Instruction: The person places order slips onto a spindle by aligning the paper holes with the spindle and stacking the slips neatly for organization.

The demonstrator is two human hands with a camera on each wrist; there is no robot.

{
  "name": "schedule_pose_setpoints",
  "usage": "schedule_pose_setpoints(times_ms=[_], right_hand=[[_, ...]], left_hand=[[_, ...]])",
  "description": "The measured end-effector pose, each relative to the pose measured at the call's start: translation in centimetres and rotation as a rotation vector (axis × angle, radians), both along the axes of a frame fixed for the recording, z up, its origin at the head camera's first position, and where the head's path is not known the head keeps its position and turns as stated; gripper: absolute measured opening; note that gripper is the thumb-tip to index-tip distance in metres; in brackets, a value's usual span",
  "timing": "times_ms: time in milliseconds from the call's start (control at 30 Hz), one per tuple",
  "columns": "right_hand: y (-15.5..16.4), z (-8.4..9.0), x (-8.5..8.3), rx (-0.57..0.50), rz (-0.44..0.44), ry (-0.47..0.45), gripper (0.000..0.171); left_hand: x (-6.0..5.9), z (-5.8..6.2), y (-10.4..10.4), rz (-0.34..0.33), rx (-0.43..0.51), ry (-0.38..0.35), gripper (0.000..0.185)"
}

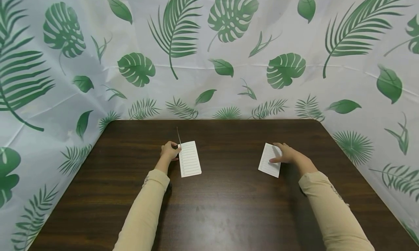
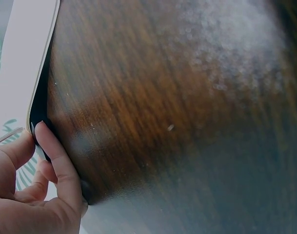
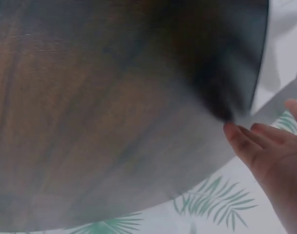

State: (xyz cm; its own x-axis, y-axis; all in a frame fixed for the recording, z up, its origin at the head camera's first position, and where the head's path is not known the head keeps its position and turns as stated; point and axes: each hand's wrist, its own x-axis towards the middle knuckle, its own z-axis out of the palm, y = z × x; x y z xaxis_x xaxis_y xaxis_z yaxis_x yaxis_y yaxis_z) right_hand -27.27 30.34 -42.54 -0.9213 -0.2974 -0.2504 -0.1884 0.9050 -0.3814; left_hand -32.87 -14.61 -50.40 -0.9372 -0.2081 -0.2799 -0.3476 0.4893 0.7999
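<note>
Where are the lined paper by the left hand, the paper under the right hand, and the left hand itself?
lined paper (image 1: 189, 159), head view, middle of the ruled sheet.
second paper (image 1: 269, 163), head view, its bare lower part, clear of the fingers.
left hand (image 1: 170, 151), head view, back of the hand, at the lined paper's left edge.

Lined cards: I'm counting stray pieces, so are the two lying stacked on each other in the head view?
No, the left card and the right card lie well apart on the table.

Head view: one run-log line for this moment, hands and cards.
left hand pinches lined card edge | right hand rests flat on second card | both cards on table
</note>
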Motion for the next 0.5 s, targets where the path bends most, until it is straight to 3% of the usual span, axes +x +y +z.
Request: schedule_pose_setpoints(times_ms=[100,167,333,433,500], right_hand=[[-0.1,0.0,0.2,0.039,-0.014,-0.047,0.099],[-0.3,0.0,0.3,0.059,-0.017,-0.057,0.103],[-1.0,0.0,0.5,0.104,-0.045,-0.088,0.106],[-1.4,0.0,0.5,0.123,-0.057,-0.094,0.106],[-1.7,0.1,0.5,0.133,-0.059,-0.084,0.105]], left_hand=[[-2.4,-3.7,-1.0,-0.012,-0.008,0.05,0.036],[-2.9,-4.1,-1.0,-0.005,-0.014,0.034,0.037],[1.1,1.3,0.2,-0.001,0.005,-0.024,0.033],[2.9,3.2,0.7,-0.009,0.009,-0.001,0.031],[3.3,3.8,0.8,-0.018,0.002,0.016,0.031]])
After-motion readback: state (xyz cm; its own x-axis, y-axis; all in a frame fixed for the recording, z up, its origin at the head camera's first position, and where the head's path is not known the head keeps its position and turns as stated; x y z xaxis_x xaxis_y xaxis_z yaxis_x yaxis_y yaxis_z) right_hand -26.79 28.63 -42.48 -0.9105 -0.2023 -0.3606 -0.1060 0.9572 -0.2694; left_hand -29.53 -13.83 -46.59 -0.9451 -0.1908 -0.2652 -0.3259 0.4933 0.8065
